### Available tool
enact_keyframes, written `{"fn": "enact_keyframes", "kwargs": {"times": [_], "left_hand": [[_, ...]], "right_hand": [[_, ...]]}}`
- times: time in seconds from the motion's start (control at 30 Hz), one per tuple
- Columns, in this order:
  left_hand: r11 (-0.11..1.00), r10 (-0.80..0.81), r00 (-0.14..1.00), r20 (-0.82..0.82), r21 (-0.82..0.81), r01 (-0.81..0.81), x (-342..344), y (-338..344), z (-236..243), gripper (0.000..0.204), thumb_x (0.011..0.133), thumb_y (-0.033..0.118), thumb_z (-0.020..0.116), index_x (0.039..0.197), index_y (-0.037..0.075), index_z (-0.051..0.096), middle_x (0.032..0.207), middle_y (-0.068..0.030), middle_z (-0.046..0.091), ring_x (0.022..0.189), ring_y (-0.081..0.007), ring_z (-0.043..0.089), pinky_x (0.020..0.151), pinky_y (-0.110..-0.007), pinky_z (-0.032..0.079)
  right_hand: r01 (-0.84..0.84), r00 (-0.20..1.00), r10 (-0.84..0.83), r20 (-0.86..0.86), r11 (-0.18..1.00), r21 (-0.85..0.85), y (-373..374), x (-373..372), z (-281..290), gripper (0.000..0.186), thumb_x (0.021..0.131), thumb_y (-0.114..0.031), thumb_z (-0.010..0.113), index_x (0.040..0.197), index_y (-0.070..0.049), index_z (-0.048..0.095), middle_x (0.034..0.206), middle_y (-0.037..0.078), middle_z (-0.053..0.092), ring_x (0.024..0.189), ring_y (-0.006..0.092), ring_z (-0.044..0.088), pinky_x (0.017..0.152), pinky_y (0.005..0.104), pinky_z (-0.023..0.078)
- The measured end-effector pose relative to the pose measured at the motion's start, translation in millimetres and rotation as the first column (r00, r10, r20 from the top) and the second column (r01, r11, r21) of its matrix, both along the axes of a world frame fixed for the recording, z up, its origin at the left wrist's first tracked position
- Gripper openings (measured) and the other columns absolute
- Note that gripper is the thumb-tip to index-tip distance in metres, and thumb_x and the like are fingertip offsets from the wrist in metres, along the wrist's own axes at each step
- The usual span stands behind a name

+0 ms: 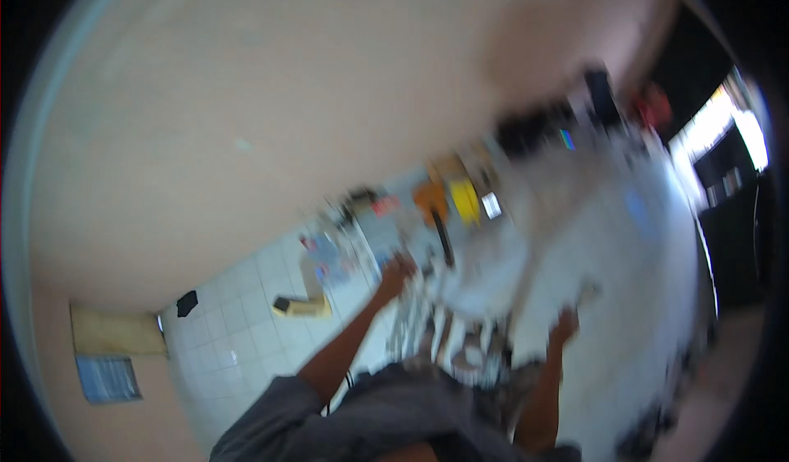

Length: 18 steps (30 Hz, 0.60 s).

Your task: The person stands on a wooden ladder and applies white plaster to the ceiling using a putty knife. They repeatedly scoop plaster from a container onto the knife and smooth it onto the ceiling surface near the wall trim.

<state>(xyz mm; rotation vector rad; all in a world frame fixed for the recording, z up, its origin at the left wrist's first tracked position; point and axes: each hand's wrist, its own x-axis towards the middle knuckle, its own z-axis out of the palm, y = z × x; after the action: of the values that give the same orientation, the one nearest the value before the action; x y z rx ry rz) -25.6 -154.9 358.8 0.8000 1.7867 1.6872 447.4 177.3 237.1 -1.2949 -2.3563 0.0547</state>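
The whole picture is smeared by motion. My left hand (399,270) hovers at the left part of a pale work surface (542,256), with its fingers too blurred to read. Beyond it lies an orange rounded thing (431,201) with a dark bar (445,245) pointing toward me. Next to that are a yellow object (465,202) and a small white rectangular piece (491,205). Farther right, my right hand (565,324) looks closed. A small pale thing (589,291) sticks out past its fingers, too blurred to name.
A bare wall (246,133) runs along the far side. On the tiled floor (222,339) at left stand clear bottle-like things (326,261), a yellowish box-like object (302,306) and a dark item (187,302). Dark and red things (651,107) crowd the far right corner near a bright opening.
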Motion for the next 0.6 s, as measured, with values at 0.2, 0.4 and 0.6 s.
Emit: {"fn": "enact_keyframes", "kwargs": {"times": [0.2, 0.4, 0.6], "left_hand": [[0.942, -0.033, 0.977, 0.212, -0.320, 0.101, 43.9, 56.9, 61.7, 0.020, 0.092, 0.023, 0.060, 0.094, 0.004, 0.057, 0.071, 0.0001, 0.052, 0.062, -0.0084, 0.049, 0.055, -0.026, 0.040], [0.766, -0.193, 0.949, 0.250, -0.566, 0.305, 108.9, 55.2, -46.0, 0.030, 0.091, 0.032, 0.065, 0.092, 0.002, 0.067, 0.068, 0.0012, 0.058, 0.058, -0.0062, 0.048, 0.054, -0.025, 0.040], [0.640, -0.246, 0.943, 0.223, -0.694, 0.331, 191.7, 28.4, -125.8, 0.039, 0.087, 0.039, 0.065, 0.102, 0.003, 0.067, 0.084, -0.0179, 0.066, 0.078, -0.0292, 0.063, 0.069, -0.041, 0.048]], "right_hand": [[0.162, 0.509, -0.688, -0.518, 0.667, -0.727, -73.8, -11.4, 80.4, 0.015, 0.088, -0.009, 0.058, 0.096, 0.002, 0.066, 0.080, 0.007, 0.065, 0.070, 0.0131, 0.062, 0.058, 0.0286, 0.048], [0.332, 0.723, -0.633, -0.277, 0.670, -0.664, -121.4, 19.4, 6.1, 0.020, 0.088, -0.007, 0.055, 0.100, -0.003, 0.069, 0.086, 0.008, 0.069, 0.070, 0.0167, 0.063, 0.062, 0.0291, 0.049], [0.159, 0.943, -0.270, -0.194, 0.878, -0.451, -163.4, 38.6, -69.0, 0.020, 0.086, -0.012, 0.057, 0.100, -0.005, 0.070, 0.099, 0.007, 0.070, 0.087, 0.0211, 0.065, 0.077, 0.0339, 0.050]]}}
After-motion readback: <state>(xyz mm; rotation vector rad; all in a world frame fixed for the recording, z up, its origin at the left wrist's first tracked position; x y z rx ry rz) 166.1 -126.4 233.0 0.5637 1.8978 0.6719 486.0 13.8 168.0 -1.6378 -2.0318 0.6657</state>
